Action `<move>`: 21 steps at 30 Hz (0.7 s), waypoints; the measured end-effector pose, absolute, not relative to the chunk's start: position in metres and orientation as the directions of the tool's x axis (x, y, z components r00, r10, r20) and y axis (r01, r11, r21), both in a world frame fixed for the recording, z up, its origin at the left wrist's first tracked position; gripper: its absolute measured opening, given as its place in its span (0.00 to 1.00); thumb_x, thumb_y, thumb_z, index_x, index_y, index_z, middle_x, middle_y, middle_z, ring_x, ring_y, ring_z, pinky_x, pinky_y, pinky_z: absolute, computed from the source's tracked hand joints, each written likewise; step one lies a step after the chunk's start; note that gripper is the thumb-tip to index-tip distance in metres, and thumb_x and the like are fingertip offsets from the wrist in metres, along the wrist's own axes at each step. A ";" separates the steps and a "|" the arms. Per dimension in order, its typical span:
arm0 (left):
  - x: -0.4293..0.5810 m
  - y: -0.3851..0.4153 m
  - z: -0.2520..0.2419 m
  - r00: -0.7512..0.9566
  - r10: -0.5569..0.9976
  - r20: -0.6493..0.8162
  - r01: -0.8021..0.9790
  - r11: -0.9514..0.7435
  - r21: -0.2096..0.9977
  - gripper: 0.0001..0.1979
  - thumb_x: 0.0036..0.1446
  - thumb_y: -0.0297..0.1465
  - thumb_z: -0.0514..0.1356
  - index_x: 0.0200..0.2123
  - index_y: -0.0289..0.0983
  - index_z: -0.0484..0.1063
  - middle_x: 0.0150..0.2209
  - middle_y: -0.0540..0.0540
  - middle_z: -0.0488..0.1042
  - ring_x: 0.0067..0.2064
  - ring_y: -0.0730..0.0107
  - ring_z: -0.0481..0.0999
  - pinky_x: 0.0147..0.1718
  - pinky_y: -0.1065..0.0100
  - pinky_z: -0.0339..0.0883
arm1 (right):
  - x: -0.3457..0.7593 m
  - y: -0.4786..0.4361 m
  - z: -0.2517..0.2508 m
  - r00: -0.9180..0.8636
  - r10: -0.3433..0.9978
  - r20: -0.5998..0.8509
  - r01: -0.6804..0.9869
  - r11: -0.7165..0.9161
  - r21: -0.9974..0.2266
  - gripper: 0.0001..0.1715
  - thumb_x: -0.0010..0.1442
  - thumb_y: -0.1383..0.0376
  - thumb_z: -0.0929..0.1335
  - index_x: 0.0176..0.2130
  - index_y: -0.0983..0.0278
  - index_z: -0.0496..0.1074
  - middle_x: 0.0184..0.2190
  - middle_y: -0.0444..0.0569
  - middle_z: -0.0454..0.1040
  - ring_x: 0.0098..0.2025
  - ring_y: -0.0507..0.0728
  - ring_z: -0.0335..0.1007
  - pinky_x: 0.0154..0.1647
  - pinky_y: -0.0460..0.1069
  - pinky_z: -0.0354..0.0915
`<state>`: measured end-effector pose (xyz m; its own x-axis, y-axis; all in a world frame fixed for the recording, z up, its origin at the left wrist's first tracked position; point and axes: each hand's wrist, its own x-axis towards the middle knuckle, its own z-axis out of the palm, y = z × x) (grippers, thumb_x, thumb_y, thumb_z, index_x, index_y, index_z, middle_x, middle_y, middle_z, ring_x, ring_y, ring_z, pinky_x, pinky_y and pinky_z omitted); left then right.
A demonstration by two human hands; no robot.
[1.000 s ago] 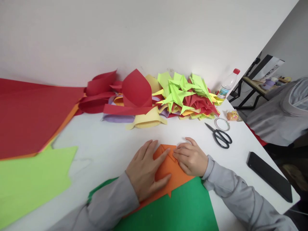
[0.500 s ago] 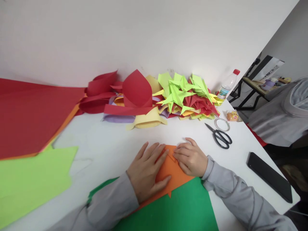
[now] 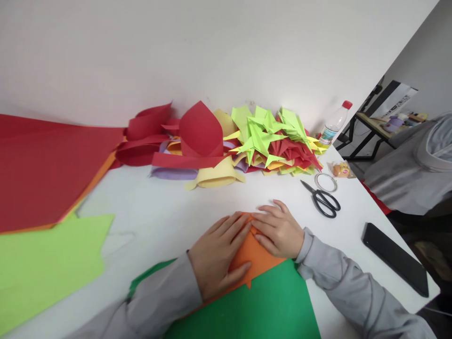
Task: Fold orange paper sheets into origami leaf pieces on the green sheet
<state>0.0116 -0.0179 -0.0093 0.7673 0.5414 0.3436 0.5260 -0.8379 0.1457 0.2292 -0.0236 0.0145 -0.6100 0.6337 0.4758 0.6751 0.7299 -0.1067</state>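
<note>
A folded sheet of orange paper (image 3: pixel 254 256) lies on the table, on top of a green sheet (image 3: pixel 261 306). A small pointed tip of orange juts out below its lower edge. My left hand (image 3: pixel 222 254) rests flat across the left part of the orange paper, fingers stretched out and thumb apart. From the right, my right hand (image 3: pixel 280 230) touches the upper part of the same paper, fingers extended and apart, the fingertips meeting those of my left hand by a small fold. The paper beneath both palms is hidden.
Black-handled scissors (image 3: pixel 323 200), a tape roll (image 3: pixel 326 182), a wrapped snack (image 3: pixel 342 170) and a black phone (image 3: pixel 395 259) lie to the right. Folded paper pieces (image 3: pixel 261 136) and a bottle (image 3: pixel 334 125) stand along the wall. Large red sheets (image 3: pixel 52 174) and lime-green paper (image 3: pixel 52 263) lie left. Another person (image 3: pixel 413 165) is at right.
My left hand's fingers have drawn together and shifted slightly right. My right hand's fingers have spread and reached left across the fold, toward the left fingertips. The paper stays in place.
</note>
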 end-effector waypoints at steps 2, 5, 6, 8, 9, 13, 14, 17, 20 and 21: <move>0.012 -0.018 -0.008 0.771 0.538 0.340 0.524 -0.840 0.141 0.33 0.56 0.44 0.53 0.58 0.27 0.62 0.58 0.32 0.66 0.61 0.48 0.59 0.58 0.51 0.56 | 0.227 -0.024 0.015 -0.607 0.641 0.470 0.688 0.720 -0.093 0.15 0.63 0.63 0.63 0.46 0.65 0.72 0.47 0.50 0.76 0.53 0.61 0.65 0.60 0.63 0.48; 0.012 -0.018 -0.009 0.766 0.540 0.349 0.526 -0.838 0.141 0.33 0.56 0.44 0.53 0.59 0.28 0.61 0.58 0.33 0.66 0.61 0.48 0.59 0.58 0.50 0.56 | 0.225 -0.024 0.014 -0.558 0.676 0.481 0.727 0.678 -0.111 0.14 0.64 0.61 0.63 0.44 0.63 0.74 0.45 0.48 0.78 0.50 0.61 0.67 0.60 0.63 0.47; 0.012 -0.018 -0.009 0.764 0.541 0.353 0.527 -0.838 0.142 0.33 0.55 0.44 0.53 0.59 0.29 0.61 0.58 0.33 0.66 0.61 0.47 0.59 0.58 0.50 0.56 | 0.225 -0.023 0.013 -0.535 0.697 0.478 0.741 0.658 -0.131 0.14 0.64 0.60 0.63 0.43 0.62 0.75 0.45 0.47 0.78 0.50 0.60 0.68 0.60 0.63 0.47; 0.012 -0.018 -0.009 0.761 0.539 0.361 0.527 -0.838 0.141 0.33 0.55 0.44 0.52 0.59 0.29 0.60 0.58 0.32 0.65 0.61 0.47 0.59 0.58 0.50 0.56 | 0.225 -0.022 0.011 -0.503 0.733 0.458 0.759 0.628 -0.172 0.14 0.65 0.60 0.62 0.41 0.60 0.75 0.43 0.45 0.79 0.49 0.58 0.68 0.60 0.62 0.48; 0.012 -0.018 -0.009 0.761 0.536 0.364 0.525 -0.840 0.139 0.33 0.55 0.45 0.52 0.59 0.30 0.61 0.59 0.32 0.65 0.61 0.47 0.59 0.57 0.50 0.56 | 0.226 -0.021 0.010 -0.496 0.745 0.447 0.763 0.619 -0.185 0.14 0.65 0.60 0.62 0.40 0.59 0.76 0.43 0.45 0.79 0.49 0.57 0.68 0.60 0.61 0.48; 0.012 -0.016 -0.007 0.764 0.536 0.359 0.528 -0.839 0.130 0.33 0.55 0.47 0.52 0.57 0.31 0.63 0.59 0.33 0.64 0.61 0.48 0.60 0.57 0.51 0.56 | 0.226 -0.021 0.010 -0.515 0.730 0.449 0.757 0.633 -0.161 0.14 0.65 0.60 0.63 0.43 0.61 0.75 0.46 0.48 0.78 0.52 0.58 0.67 0.60 0.61 0.49; 0.013 -0.016 -0.007 0.765 0.541 0.349 0.533 -0.836 0.128 0.33 0.54 0.47 0.52 0.57 0.31 0.63 0.59 0.33 0.65 0.61 0.48 0.60 0.57 0.51 0.56 | 0.226 -0.021 0.010 -0.524 0.722 0.452 0.753 0.641 -0.149 0.14 0.64 0.60 0.63 0.44 0.62 0.74 0.47 0.49 0.77 0.52 0.59 0.66 0.60 0.62 0.49; 0.014 -0.015 -0.004 0.769 0.554 0.319 0.547 -0.829 0.120 0.35 0.52 0.48 0.54 0.57 0.29 0.63 0.58 0.33 0.65 0.60 0.48 0.60 0.57 0.51 0.56 | 0.224 -0.022 0.013 -0.550 0.713 0.435 0.746 0.653 -0.127 0.17 0.64 0.59 0.62 0.48 0.64 0.72 0.48 0.52 0.76 0.53 0.61 0.65 0.61 0.64 0.48; 0.015 -0.015 -0.004 0.775 0.549 0.314 0.541 -0.832 0.119 0.34 0.52 0.47 0.54 0.56 0.30 0.64 0.58 0.34 0.66 0.60 0.48 0.60 0.56 0.51 0.57 | 0.222 -0.023 0.016 -0.570 0.711 0.412 0.747 0.658 -0.101 0.19 0.64 0.59 0.62 0.49 0.66 0.71 0.48 0.53 0.76 0.52 0.62 0.66 0.61 0.66 0.47; 0.015 -0.016 -0.004 0.776 0.546 0.316 0.538 -0.834 0.120 0.33 0.53 0.47 0.54 0.56 0.30 0.64 0.58 0.34 0.66 0.59 0.48 0.61 0.56 0.51 0.57 | 0.221 -0.024 0.016 -0.581 0.703 0.409 0.743 0.664 -0.086 0.19 0.64 0.60 0.62 0.49 0.67 0.71 0.48 0.54 0.75 0.52 0.63 0.65 0.61 0.67 0.47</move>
